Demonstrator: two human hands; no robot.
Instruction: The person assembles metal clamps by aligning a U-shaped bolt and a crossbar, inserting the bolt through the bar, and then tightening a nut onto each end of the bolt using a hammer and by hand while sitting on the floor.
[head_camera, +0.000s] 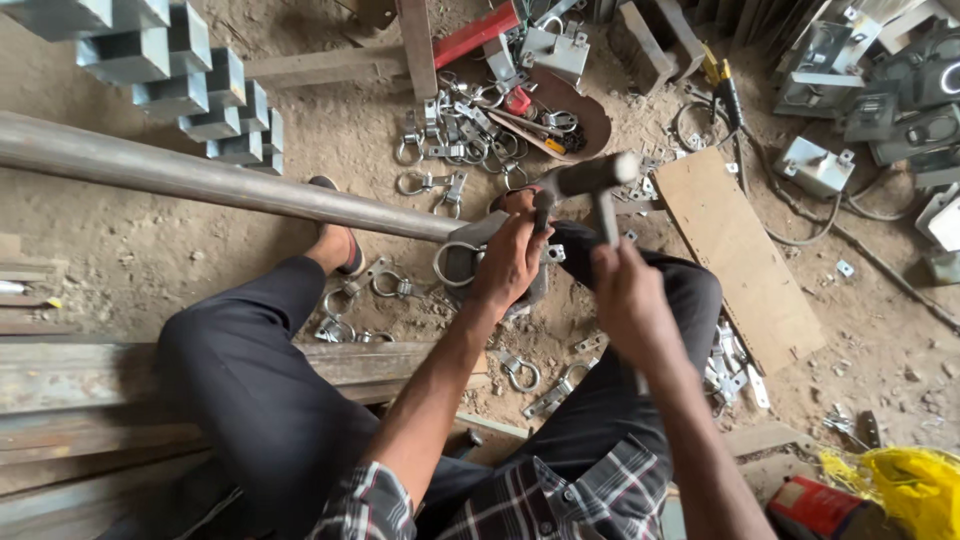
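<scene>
Left hand (512, 258): closed over a grey metal clamp piece with a round ring (455, 262), pressed at the end of a long grey steel pipe (200, 178) running from far left toward centre. Right hand (622, 290): gripped tight around the handle of a steel-headed hammer (585, 178), head raised, blurred, just above and right of the held clamp. Clamp piece: centre of scene, between the knees of dark trousers (260, 380), over the sandy dirt floor (130, 250). Loose silver ring clamps (440, 150): piled beyond the hands, more scattered near the left knee and under the right leg. Stacked grey square-section metal blocks (180, 80): far left. Flat brown wooden board (740, 250): right of the hammer, lying on the floor. Grey metal bracket boxes (860, 90): far right. Yellow plastic bag (900, 485): near right corner. Weathered wooden planks (70, 400): near left, under the left thigh.
</scene>
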